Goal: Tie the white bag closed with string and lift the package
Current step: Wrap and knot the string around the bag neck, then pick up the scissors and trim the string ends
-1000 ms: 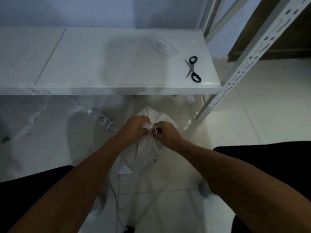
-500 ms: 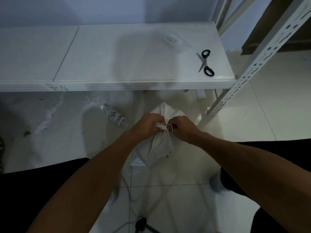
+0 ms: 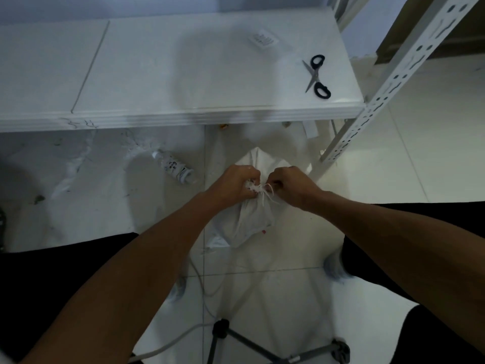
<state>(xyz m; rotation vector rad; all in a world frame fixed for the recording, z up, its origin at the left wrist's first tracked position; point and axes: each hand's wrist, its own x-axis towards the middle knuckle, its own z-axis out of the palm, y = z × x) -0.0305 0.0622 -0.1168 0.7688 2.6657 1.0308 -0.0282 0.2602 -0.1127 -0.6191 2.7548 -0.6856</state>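
A plastic bottle (image 3: 174,168) lies on its side on the floor (image 3: 78,206), under the front edge of the white shelf (image 3: 183,74) and well left of the work area; it plays no part in the step.

The left hand (image 3: 232,183) is closed into a fist around the gathered neck of the white bag (image 3: 253,219). This hold bunches the fabric into one tight column, which appears to give the string a narrow waist to bite on.

The white bag hangs between the two hands, its body drooping toward the person and its neck pinned at the top. Whether its base rests on the floor cannot be determined.

The string (image 3: 262,191) is a frayed white cord at the neck, with short loose ends trailing downward. The knot appears to be in progress, not yet cinched.

The right hand (image 3: 291,189) is curled shut, fingers pinching the string just beside the neck. Opposed hands let each pull against the other, so tension goes into the knot, not the bag.

Farther right, scissors (image 3: 316,76) lie on the shelf near its right end, blades closed, within reach for trimming cord. A perforated upright (image 3: 388,93) supports that corner.

Lifting remains to be done.
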